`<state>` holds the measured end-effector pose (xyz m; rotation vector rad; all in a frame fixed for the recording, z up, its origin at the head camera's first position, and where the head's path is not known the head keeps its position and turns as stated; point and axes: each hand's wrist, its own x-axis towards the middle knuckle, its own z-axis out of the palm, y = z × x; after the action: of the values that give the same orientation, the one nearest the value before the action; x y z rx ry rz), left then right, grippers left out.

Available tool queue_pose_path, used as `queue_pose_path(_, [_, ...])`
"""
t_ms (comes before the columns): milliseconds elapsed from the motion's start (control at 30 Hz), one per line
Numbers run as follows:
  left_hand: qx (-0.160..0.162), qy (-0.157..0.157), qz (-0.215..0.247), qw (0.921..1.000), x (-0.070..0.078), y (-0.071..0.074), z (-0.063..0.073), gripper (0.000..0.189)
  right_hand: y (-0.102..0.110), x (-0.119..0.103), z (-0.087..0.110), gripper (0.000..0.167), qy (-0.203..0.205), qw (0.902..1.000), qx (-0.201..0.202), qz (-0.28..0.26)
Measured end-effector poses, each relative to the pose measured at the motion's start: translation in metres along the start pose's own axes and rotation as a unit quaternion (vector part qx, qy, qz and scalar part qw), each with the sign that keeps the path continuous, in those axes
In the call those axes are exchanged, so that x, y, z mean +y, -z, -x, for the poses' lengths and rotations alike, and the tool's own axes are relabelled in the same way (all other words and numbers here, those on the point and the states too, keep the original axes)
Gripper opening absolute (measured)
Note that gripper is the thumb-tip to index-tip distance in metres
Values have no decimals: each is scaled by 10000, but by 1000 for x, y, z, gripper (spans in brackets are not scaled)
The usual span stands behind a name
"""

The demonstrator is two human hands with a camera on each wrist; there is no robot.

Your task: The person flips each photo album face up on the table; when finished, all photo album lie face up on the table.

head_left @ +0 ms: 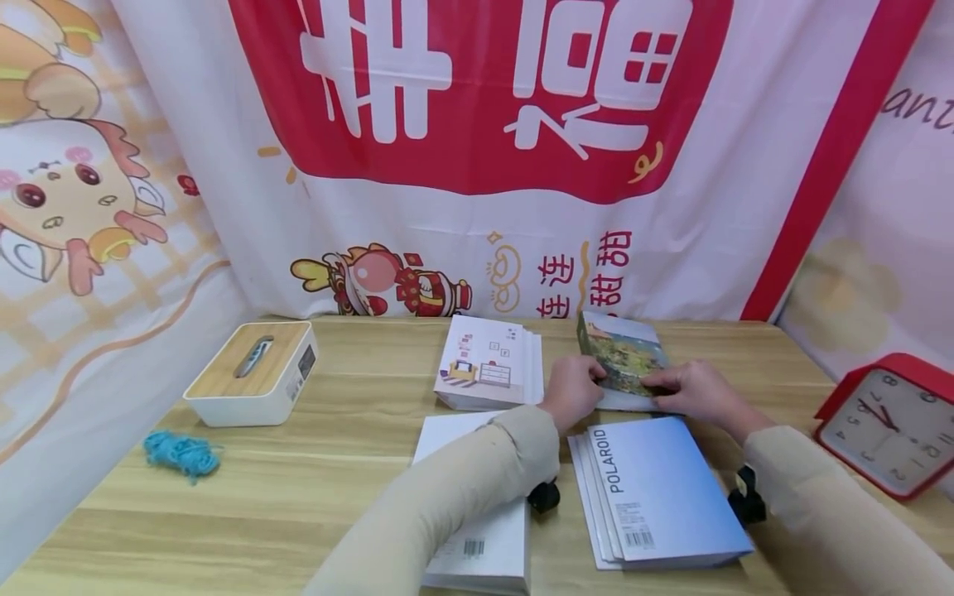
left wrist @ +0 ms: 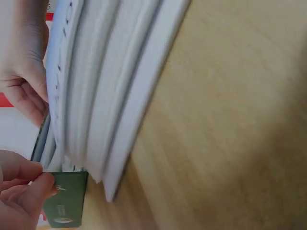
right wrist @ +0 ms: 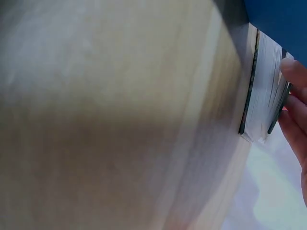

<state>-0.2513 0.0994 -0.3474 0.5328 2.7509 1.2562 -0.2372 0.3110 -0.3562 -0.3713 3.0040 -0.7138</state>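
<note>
A book with a painted landscape cover [head_left: 624,354] lies at the back right of the table, its green spine [left wrist: 67,199] showing in the left wrist view. At its spine side my left hand [head_left: 574,391] pinches the edge between thumb and fingertips. My right hand [head_left: 696,394] grips the opposite side; the right wrist view shows the thumb by the pages [right wrist: 266,81] and the fingers against the outer cover. Just in front lies a stack of blue-and-white books [head_left: 663,488] marked POLAROID, slightly fanned out.
Left of the hands lie a white stack with a room drawing [head_left: 484,364] and another white stack [head_left: 477,538], partly under the left sleeve. Farther left are a wood-topped tissue box [head_left: 249,372] and blue yarn [head_left: 181,453]. A red clock [head_left: 890,426] stands at right.
</note>
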Motion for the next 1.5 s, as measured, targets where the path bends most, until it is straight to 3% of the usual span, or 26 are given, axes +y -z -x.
queue_pose_path(167, [-484, 151, 213, 9985, 4, 9, 4, 14, 4, 0, 1, 39, 35, 9992, -282, -291])
queue_pose_path(300, [-756, 23, 538, 9957, 3, 22, 4, 15, 13, -6, 3, 45, -77, 9967, -419, -684])
queue_pose_path(533, [-857, 99, 1138, 9898, 13, 54, 13, 19, 27, -32, 12, 51, 104, 9946, 10, -1030])
queue_pose_path(700, [-866, -262, 1111, 9897, 22, 85, 30, 24, 31, -54, 24, 57, 89, 9892, 73, -1459])
queue_pose_path(967, [-867, -1145, 592, 9879, 18, 130, 70, 37, 28, -83, 48, 68, -36, 9766, 141, -2144])
queue_pose_path(1167, [-934, -1531, -102, 9837, 5, 148, 100, 45, 15, -105, 63, 77, 99, 9702, -74, -2418])
queue_pose_path(1267, [-1068, -1861, -513, 9754, -3, 151, 113, 49, 2, -114, 70, 76, 329, 9651, -133, -2594])
queue_pose_path(1400, [-1311, -2372, -1057, 9567, -14, 149, 131, 55, -17, -125, 79, 73, 452, 9540, -246, -2954])
queue_pose_path(1500, [-1496, -2538, -1217, 9478, -23, 145, 143, 59, -30, -134, 86, 75, 537, 9475, -405, -3126])
